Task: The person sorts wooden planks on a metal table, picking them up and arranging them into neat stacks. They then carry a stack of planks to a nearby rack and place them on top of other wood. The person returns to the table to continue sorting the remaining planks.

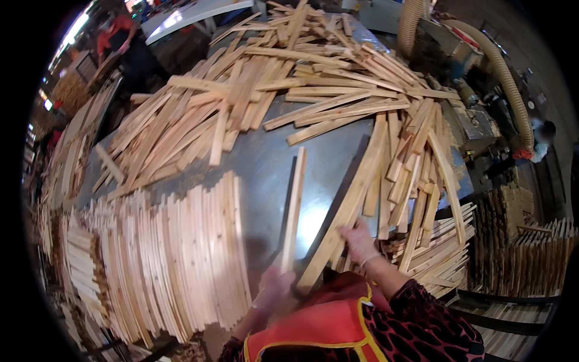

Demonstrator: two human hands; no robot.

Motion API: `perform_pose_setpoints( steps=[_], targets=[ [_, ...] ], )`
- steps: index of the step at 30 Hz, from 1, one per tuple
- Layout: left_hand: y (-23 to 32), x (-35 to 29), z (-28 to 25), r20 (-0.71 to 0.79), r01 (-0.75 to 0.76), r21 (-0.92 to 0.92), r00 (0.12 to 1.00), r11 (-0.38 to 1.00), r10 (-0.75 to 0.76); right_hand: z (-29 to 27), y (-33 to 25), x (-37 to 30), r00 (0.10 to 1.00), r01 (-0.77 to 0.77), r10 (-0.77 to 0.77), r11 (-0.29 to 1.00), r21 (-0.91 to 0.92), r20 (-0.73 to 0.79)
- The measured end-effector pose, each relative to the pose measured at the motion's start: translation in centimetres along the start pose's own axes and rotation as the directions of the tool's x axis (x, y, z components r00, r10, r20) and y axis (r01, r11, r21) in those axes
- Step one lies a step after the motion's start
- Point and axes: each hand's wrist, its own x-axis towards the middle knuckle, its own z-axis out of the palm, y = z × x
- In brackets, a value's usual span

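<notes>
My left hand (275, 285) is closed round the near end of a narrow wooden strip (295, 205), which points away from me over the metal table (265, 169). My right hand (360, 242) grips the edge of a wider wooden board (347, 208) that slants from near my body up to the far right. To the left of my left hand stands a tight row of pale wooden strips (187, 253), set side by side. Loose strips (416, 175) lie heaped just right of the board.
A large jumbled heap of wooden strips (241, 90) covers the far part of the table. Stacked wood (531, 253) stands at the right. Ribbed hoses (512, 90) hang beyond it. One person (120, 39) is at the far left, another (540, 142) at the right.
</notes>
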Motion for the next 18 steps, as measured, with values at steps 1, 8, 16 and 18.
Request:
perform_pose_setpoints(
  steps=[1, 8, 16, 18],
  targets=[
    [-0.3, -1.8, 0.4, 0.016, -0.125, -0.051, 0.992, 0.991, 0.126, 2.7, 0.2, -4.0, 0.993, 0.024, -0.015, 0.997, -0.074, 0.116],
    [-3.9, -6.6, 0.7, 0.065, -0.152, -0.455, 0.977, 0.877, 0.203, 7.9, 6.5, -8.8, 0.919, 0.158, 0.068, 0.84, -0.519, 0.389],
    [-4.2, -5.6, -2.1, -0.063, -0.15, 0.179, 0.984, 0.972, 0.164, 12.6, -0.5, -6.0, 0.665, 0.115, 0.532, 0.62, -0.776, 0.524],
    [-2.7, -4.9, -2.7, -0.115, -0.152, 0.457, 0.967, 0.876, 0.228, 14.7, 1.3, -1.6, 0.672, 0.341, 0.345, 0.642, -0.687, 0.656]
  ],
)
